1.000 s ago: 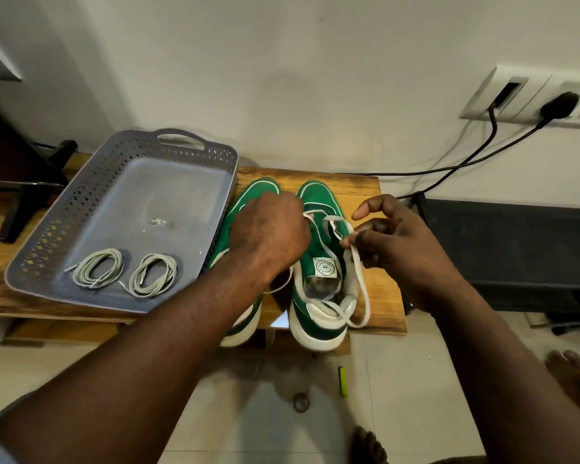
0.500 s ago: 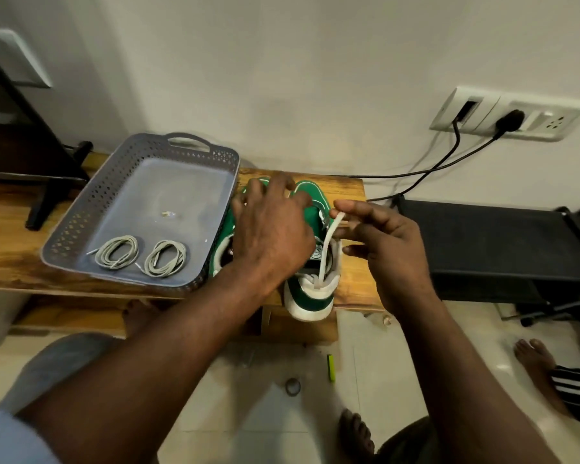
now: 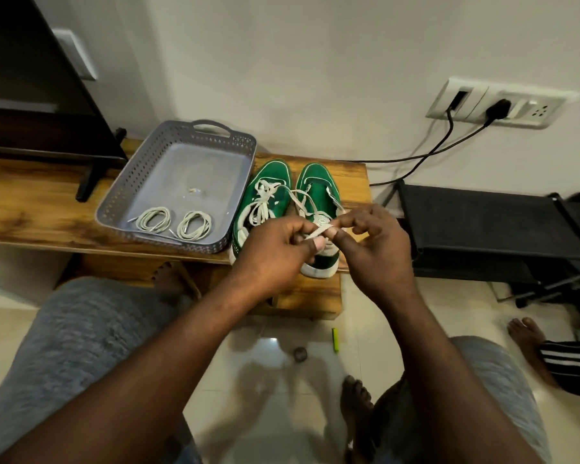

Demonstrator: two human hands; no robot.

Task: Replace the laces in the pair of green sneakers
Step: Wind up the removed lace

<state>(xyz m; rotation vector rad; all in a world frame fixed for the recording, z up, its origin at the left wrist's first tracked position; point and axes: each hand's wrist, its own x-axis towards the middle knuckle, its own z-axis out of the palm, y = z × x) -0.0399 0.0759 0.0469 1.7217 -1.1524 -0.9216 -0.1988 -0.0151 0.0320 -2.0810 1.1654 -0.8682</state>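
Two green sneakers stand side by side on the wooden bench (image 3: 31, 209), toes toward the wall. The left sneaker (image 3: 268, 185) has its white lace threaded. The right sneaker (image 3: 322, 192) shows an open tongue, and a loose white lace (image 3: 300, 204) runs from it toward me. My left hand (image 3: 275, 252) and my right hand (image 3: 372, 242) meet above the shoes' heels, both pinching that lace between thumb and fingers. Two coiled pale laces (image 3: 175, 222) lie in the grey perforated tray (image 3: 141, 182) to the left of the shoes.
A dark screen on a stand (image 3: 47, 128) sits at the bench's left. A black rack (image 3: 489, 229) stands to the right, with cables (image 3: 442, 145) running up to a wall socket. On the tiled floor lie a small green stick (image 3: 335, 339) and a ring; another person's foot (image 3: 526, 333) shows at the right.
My left hand has left the shoes and come back toward me to join the right hand on the lace. The view pulled back, and both sneakers are now uncovered.
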